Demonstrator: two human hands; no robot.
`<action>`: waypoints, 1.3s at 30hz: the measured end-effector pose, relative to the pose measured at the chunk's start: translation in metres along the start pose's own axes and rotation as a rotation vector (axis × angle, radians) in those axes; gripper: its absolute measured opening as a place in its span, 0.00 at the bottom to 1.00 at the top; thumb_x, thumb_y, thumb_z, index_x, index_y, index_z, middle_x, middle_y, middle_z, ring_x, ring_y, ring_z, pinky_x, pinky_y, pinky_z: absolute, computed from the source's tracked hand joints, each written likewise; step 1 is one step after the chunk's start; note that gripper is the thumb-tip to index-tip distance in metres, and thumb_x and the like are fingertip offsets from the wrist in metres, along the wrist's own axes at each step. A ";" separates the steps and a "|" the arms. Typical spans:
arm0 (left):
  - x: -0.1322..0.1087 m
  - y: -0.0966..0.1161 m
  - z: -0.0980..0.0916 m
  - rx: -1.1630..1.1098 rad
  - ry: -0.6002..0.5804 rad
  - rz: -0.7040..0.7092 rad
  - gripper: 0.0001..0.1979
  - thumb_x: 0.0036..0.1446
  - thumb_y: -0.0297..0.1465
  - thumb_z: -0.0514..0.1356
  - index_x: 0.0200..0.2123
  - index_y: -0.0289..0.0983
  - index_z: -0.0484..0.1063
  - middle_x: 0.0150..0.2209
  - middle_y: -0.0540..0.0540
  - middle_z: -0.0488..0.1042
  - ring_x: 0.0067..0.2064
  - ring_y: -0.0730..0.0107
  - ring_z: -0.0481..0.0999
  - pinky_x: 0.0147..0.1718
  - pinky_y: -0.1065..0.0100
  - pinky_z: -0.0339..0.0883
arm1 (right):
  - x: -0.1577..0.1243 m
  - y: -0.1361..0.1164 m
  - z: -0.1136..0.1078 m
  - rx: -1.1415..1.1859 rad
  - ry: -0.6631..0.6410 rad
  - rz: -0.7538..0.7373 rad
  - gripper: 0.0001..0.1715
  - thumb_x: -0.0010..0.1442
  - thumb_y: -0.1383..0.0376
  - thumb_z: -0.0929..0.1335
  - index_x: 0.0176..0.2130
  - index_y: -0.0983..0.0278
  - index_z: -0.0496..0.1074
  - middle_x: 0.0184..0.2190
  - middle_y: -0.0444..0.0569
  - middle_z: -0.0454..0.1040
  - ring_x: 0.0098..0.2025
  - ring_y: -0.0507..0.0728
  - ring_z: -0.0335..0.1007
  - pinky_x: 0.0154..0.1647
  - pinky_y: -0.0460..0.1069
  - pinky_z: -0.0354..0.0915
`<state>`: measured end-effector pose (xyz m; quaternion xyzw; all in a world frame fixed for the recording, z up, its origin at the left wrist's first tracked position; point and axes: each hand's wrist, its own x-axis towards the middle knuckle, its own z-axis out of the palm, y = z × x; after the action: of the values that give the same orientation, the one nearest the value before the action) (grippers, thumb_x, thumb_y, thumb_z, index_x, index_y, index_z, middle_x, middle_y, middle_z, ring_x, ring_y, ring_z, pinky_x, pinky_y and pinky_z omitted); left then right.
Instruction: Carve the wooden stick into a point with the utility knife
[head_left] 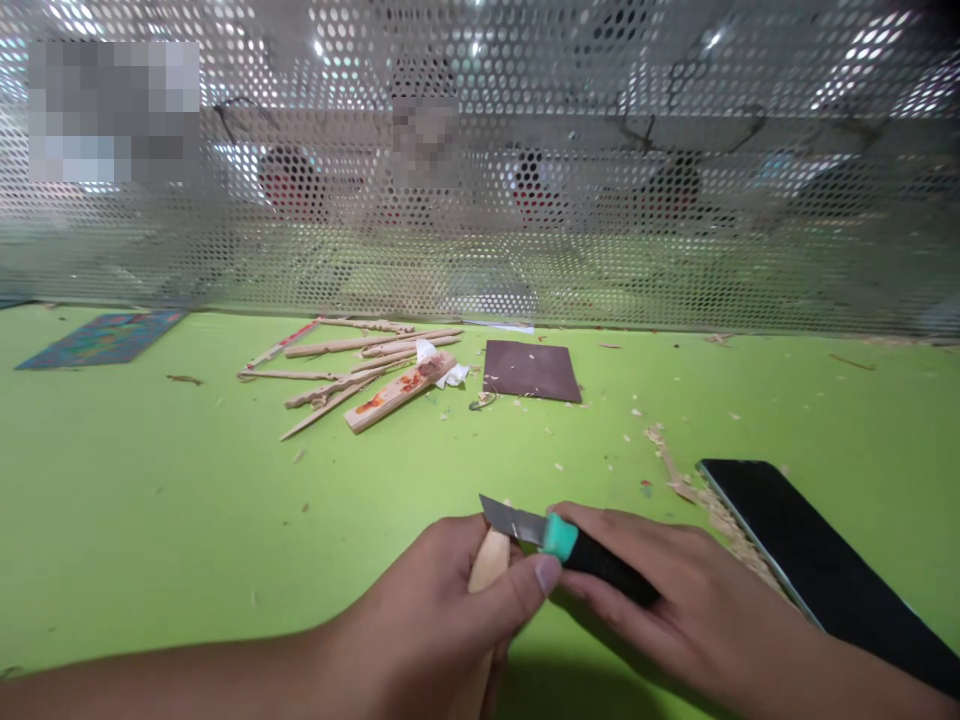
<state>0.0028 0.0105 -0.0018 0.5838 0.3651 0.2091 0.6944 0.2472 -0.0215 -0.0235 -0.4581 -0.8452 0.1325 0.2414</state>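
Wrapped round a pale wooden stick [490,562], my left hand [442,610] holds it upright toward me, its thumb reaching up to the knife. My right hand [660,580] grips a carving knife [607,568] with a black handle and a turquoise collar. The knife's flat, slanted blade [514,521] lies across the stick's far end and appears to touch it. The stick's lower part is partly hidden by my left palm and fingers.
A black phone [817,560] lies at the right beside wood shavings [724,515]. Farther back on the green table [187,520] are several carved sticks [337,385], a stained wood block [401,390], crumpled tissue [450,372], brown sandpaper [531,370] and a colourful sheet [105,338]. A perforated metal screen [480,240] stands behind.
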 end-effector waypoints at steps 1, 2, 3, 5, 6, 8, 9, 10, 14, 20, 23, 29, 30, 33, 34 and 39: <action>0.000 0.000 0.000 0.001 -0.004 -0.001 0.20 0.66 0.48 0.66 0.33 0.37 0.70 0.27 0.54 0.64 0.30 0.71 0.62 0.30 0.71 0.56 | 0.000 0.000 0.000 0.004 -0.006 -0.004 0.20 0.78 0.55 0.63 0.61 0.59 0.72 0.45 0.52 0.86 0.43 0.61 0.86 0.42 0.53 0.80; -0.001 0.000 0.000 0.003 -0.004 -0.001 0.21 0.66 0.48 0.66 0.32 0.38 0.69 0.26 0.54 0.63 0.30 0.71 0.62 0.30 0.71 0.55 | 0.000 0.000 0.000 0.011 -0.014 -0.010 0.20 0.78 0.54 0.63 0.61 0.58 0.72 0.45 0.51 0.86 0.42 0.61 0.86 0.42 0.53 0.79; -0.001 0.000 0.000 0.007 -0.008 -0.004 0.21 0.65 0.48 0.66 0.31 0.38 0.69 0.25 0.54 0.63 0.30 0.71 0.62 0.29 0.71 0.55 | 0.000 0.000 -0.001 0.019 -0.022 -0.019 0.19 0.78 0.54 0.63 0.61 0.58 0.71 0.46 0.51 0.86 0.42 0.60 0.86 0.42 0.52 0.79; -0.001 0.000 -0.001 0.006 -0.021 -0.012 0.22 0.65 0.49 0.66 0.30 0.38 0.69 0.25 0.54 0.63 0.29 0.71 0.61 0.29 0.71 0.54 | -0.001 0.000 -0.002 0.038 -0.046 -0.038 0.20 0.78 0.54 0.63 0.62 0.57 0.71 0.47 0.50 0.86 0.43 0.60 0.86 0.42 0.51 0.79; -0.001 0.000 -0.001 0.000 -0.029 -0.017 0.22 0.65 0.49 0.66 0.30 0.38 0.69 0.25 0.54 0.63 0.29 0.72 0.61 0.30 0.71 0.55 | -0.001 0.001 -0.002 0.047 -0.054 -0.047 0.20 0.78 0.54 0.63 0.62 0.57 0.70 0.47 0.50 0.86 0.43 0.60 0.86 0.42 0.51 0.79; 0.000 0.000 -0.002 -0.018 -0.051 -0.010 0.21 0.65 0.49 0.66 0.30 0.38 0.70 0.25 0.55 0.63 0.28 0.72 0.61 0.32 0.71 0.58 | 0.000 0.000 -0.004 0.054 -0.060 -0.055 0.20 0.78 0.53 0.63 0.63 0.57 0.70 0.47 0.50 0.86 0.44 0.59 0.86 0.43 0.50 0.79; 0.000 0.000 -0.002 -0.025 -0.056 -0.001 0.21 0.65 0.49 0.66 0.31 0.38 0.70 0.25 0.55 0.63 0.28 0.72 0.61 0.33 0.70 0.59 | 0.000 0.000 -0.004 0.050 -0.057 -0.054 0.21 0.78 0.53 0.63 0.63 0.58 0.70 0.47 0.50 0.86 0.44 0.59 0.86 0.43 0.50 0.79; 0.001 0.000 -0.002 -0.030 -0.051 0.012 0.21 0.65 0.49 0.66 0.31 0.38 0.70 0.25 0.55 0.63 0.28 0.72 0.61 0.34 0.70 0.60 | 0.001 -0.001 -0.005 0.040 -0.055 -0.052 0.21 0.79 0.53 0.62 0.63 0.58 0.70 0.48 0.51 0.86 0.44 0.59 0.86 0.43 0.50 0.79; 0.000 -0.001 0.001 -0.059 -0.028 0.045 0.21 0.66 0.49 0.66 0.30 0.38 0.71 0.26 0.54 0.64 0.30 0.71 0.62 0.35 0.70 0.61 | 0.004 -0.005 -0.008 -0.043 -0.044 -0.058 0.25 0.80 0.50 0.58 0.61 0.62 0.72 0.46 0.53 0.87 0.41 0.60 0.87 0.39 0.50 0.81; 0.001 0.000 0.004 -0.039 0.018 0.003 0.24 0.66 0.52 0.64 0.29 0.39 0.68 0.21 0.55 0.63 0.27 0.71 0.62 0.30 0.70 0.57 | 0.005 -0.008 -0.005 -0.130 0.006 -0.053 0.29 0.81 0.50 0.56 0.59 0.65 0.73 0.43 0.55 0.87 0.38 0.61 0.88 0.38 0.52 0.82; 0.001 0.000 0.005 -0.015 0.063 -0.042 0.26 0.66 0.53 0.64 0.28 0.39 0.66 0.22 0.55 0.62 0.27 0.72 0.60 0.27 0.70 0.52 | 0.007 -0.004 -0.007 -0.157 0.060 -0.031 0.27 0.80 0.52 0.58 0.60 0.66 0.74 0.45 0.58 0.87 0.39 0.63 0.88 0.37 0.54 0.83; -0.002 0.001 0.003 0.025 0.033 -0.074 0.24 0.66 0.52 0.64 0.30 0.38 0.67 0.23 0.55 0.62 0.27 0.72 0.61 0.27 0.70 0.52 | 0.009 -0.002 -0.014 -0.052 0.068 0.046 0.19 0.77 0.56 0.63 0.57 0.62 0.77 0.47 0.56 0.87 0.42 0.63 0.88 0.39 0.52 0.82; -0.003 0.001 0.002 0.023 0.021 -0.062 0.23 0.67 0.51 0.64 0.31 0.38 0.68 0.24 0.55 0.63 0.27 0.72 0.61 0.27 0.70 0.53 | 0.008 -0.003 -0.014 -0.022 0.055 0.049 0.19 0.77 0.56 0.64 0.57 0.61 0.77 0.47 0.54 0.87 0.42 0.63 0.87 0.40 0.52 0.81; -0.002 0.004 -0.002 0.002 -0.035 -0.006 0.20 0.67 0.48 0.65 0.34 0.38 0.71 0.26 0.54 0.64 0.29 0.71 0.62 0.30 0.70 0.57 | 0.003 -0.003 -0.011 0.056 -0.012 0.003 0.20 0.76 0.55 0.65 0.60 0.60 0.75 0.48 0.53 0.87 0.45 0.62 0.87 0.43 0.51 0.81; -0.002 0.005 -0.003 0.002 -0.057 0.013 0.19 0.67 0.47 0.66 0.34 0.37 0.72 0.28 0.54 0.65 0.31 0.71 0.62 0.32 0.71 0.58 | 0.002 -0.003 -0.010 0.075 -0.039 -0.010 0.21 0.76 0.54 0.65 0.61 0.60 0.75 0.49 0.53 0.87 0.46 0.61 0.87 0.44 0.51 0.80; -0.001 0.007 -0.002 -0.005 -0.092 0.031 0.21 0.68 0.46 0.65 0.30 0.38 0.70 0.28 0.53 0.65 0.33 0.70 0.63 0.36 0.71 0.59 | 0.000 -0.002 -0.006 0.088 -0.062 -0.014 0.23 0.77 0.53 0.65 0.63 0.60 0.74 0.52 0.52 0.86 0.47 0.61 0.87 0.46 0.50 0.80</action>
<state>0.0017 0.0128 0.0049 0.5966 0.3232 0.1936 0.7086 0.2489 -0.0223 -0.0177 -0.4368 -0.8488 0.1821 0.2357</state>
